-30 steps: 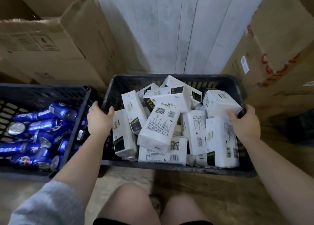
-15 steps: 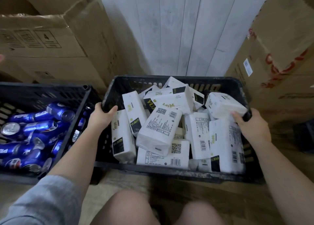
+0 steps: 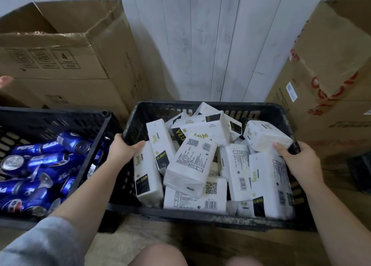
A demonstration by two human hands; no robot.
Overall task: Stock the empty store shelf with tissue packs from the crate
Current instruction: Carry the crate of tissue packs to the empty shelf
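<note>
Left hand [image 3: 125, 149] grips the left rim of the black crate [image 3: 200, 218], fingers curled over the edge, thumb inside. Right hand [image 3: 299, 159] is clamped the same way on the right rim. Both hold the crate, neither holds a pack.

Tissue packs [image 3: 190, 163] are all in the crate, loose pile, white wrap with black-and-gold labels, some flat, some on edge. One pack lies just beside the right fingers, touching or nearly so; can't tell which.

Step, my read: pickup of the whole crate, before any stocking. No shelf in view, so nothing placed yet.

Around it: second crate [image 3: 60, 117] to the left, full of blue soda cans [image 3: 40, 165], near the first; whether the two touch is hidden by the left arm. Cardboard boxes [image 3: 66, 61] behind left and right, pale panelled wall [image 3: 200, 41] between them. Floor underneath.

Next move calls for: level two-hand lift, load is loose and will slide if tilted. Keep clear of the can crate and boxes, then carry to the shelf.
</note>
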